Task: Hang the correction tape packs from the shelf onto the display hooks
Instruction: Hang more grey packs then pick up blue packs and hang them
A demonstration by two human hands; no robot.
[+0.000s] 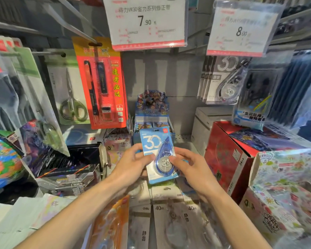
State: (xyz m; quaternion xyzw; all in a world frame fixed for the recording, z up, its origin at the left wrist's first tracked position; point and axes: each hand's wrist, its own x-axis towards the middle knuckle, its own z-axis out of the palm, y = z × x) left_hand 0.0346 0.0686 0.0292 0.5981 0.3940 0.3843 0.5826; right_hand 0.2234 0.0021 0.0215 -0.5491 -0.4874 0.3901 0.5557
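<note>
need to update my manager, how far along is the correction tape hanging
Done: grey 30 packs already hang under the 8.00 tag. In hand: left hand and right hand pinch one blue pack, not yet on a hook. Left: 40m packs lie on the shelf below.

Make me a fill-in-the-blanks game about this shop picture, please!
1. Both hands, the left hand and the right hand, hold a ____ correction tape pack.
2. The big number printed on that pack is ____.
3. The price tag above the middle says ____ yuan.
4. Left of the red pen pack hangs a pair of ____ with green handles.

Missing words: blue; 30; 7.90; scissors
</note>
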